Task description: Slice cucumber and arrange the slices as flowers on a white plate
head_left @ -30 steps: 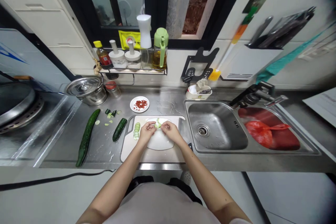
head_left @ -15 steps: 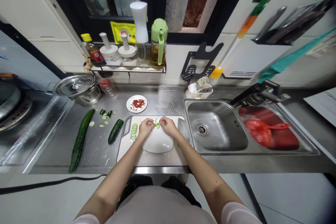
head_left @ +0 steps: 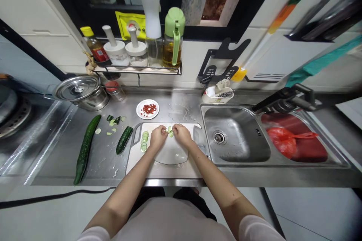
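Note:
My left hand (head_left: 158,137) and my right hand (head_left: 182,134) face each other, fingers closed in a pinch at a small cluster of cucumber slices (head_left: 170,132). Beneath them lies a white dish-like piece with a thin dark edge (head_left: 171,154), resting on the cutting board (head_left: 138,169). More cucumber slices (head_left: 144,142) overlap in a row on the board, left of my left hand. Exactly how each fingertip grips the slices is too small to make out.
Left of the board lie a cut cucumber piece (head_left: 124,140), a long whole cucumber (head_left: 87,150) and scraps (head_left: 114,121). Behind it stands a small plate of red bits (head_left: 155,116). A steel sink (head_left: 237,135) is on the right, a lidded pot (head_left: 87,94) back left.
My camera view has shifted slightly. Both hands stay over the white piece, pinching at the cucumber slices, whose cluster looks slightly rearranged.

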Action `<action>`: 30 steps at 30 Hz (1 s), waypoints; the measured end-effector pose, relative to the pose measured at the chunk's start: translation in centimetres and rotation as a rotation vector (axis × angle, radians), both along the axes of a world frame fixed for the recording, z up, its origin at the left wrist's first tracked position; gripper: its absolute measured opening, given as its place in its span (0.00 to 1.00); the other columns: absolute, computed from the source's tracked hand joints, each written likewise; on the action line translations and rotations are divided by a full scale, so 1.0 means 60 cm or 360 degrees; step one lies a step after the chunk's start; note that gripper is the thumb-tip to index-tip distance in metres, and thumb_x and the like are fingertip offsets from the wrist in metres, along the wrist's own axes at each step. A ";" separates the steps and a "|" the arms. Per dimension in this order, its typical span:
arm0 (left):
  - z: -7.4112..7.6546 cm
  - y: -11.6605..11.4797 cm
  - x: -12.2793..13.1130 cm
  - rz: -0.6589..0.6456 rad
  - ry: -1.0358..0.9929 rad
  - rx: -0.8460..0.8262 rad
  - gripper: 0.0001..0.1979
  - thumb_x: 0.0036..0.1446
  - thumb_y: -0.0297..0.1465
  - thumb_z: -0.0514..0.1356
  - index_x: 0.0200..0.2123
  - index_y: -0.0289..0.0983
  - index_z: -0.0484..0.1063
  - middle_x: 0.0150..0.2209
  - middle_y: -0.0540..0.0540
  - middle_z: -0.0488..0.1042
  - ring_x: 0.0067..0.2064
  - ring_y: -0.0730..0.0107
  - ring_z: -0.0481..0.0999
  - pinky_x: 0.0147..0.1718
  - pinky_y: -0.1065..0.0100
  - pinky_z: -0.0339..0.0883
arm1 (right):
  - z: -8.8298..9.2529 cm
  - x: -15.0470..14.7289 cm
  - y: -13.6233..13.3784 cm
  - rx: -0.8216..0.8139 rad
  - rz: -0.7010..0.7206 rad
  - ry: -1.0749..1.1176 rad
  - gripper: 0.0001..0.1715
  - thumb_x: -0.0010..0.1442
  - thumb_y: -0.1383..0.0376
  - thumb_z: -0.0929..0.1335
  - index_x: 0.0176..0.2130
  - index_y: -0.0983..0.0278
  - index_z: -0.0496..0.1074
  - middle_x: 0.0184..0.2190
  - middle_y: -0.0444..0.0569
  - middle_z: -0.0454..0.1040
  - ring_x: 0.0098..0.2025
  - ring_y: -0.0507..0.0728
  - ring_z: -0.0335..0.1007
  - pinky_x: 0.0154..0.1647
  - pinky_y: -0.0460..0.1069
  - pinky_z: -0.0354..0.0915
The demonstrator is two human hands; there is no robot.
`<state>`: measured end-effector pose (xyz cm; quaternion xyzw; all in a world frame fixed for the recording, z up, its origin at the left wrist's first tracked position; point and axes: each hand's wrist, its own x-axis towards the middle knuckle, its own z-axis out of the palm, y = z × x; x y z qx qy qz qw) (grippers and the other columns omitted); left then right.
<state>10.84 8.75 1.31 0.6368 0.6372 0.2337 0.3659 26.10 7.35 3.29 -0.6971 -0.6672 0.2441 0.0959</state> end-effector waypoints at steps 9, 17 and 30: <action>0.010 -0.003 -0.001 -0.0162 0.0334 0.0069 0.09 0.53 0.30 0.61 0.39 0.38 0.74 0.35 0.46 0.75 0.37 0.65 0.72 0.37 0.68 0.61 | -0.006 0.000 -0.002 -0.0032 0.0046 -0.0087 0.15 0.66 0.66 0.58 0.43 0.61 0.73 0.44 0.50 0.72 0.39 0.54 0.67 0.35 0.46 0.55; 0.014 -0.012 0.003 -0.0279 0.0452 0.0127 0.09 0.57 0.30 0.60 0.42 0.40 0.74 0.43 0.44 0.73 0.42 0.64 0.72 0.40 0.67 0.61 | -0.010 -0.001 -0.001 -0.0016 0.0020 -0.0083 0.16 0.66 0.66 0.58 0.43 0.60 0.73 0.43 0.49 0.73 0.39 0.54 0.68 0.35 0.47 0.55; 0.008 -0.014 0.001 -0.0279 0.0412 0.0172 0.08 0.59 0.32 0.58 0.41 0.40 0.75 0.43 0.44 0.73 0.43 0.64 0.71 0.40 0.67 0.61 | -0.005 -0.009 -0.003 -0.0053 -0.0047 -0.0235 0.14 0.67 0.62 0.58 0.45 0.60 0.71 0.45 0.50 0.71 0.40 0.55 0.69 0.36 0.47 0.56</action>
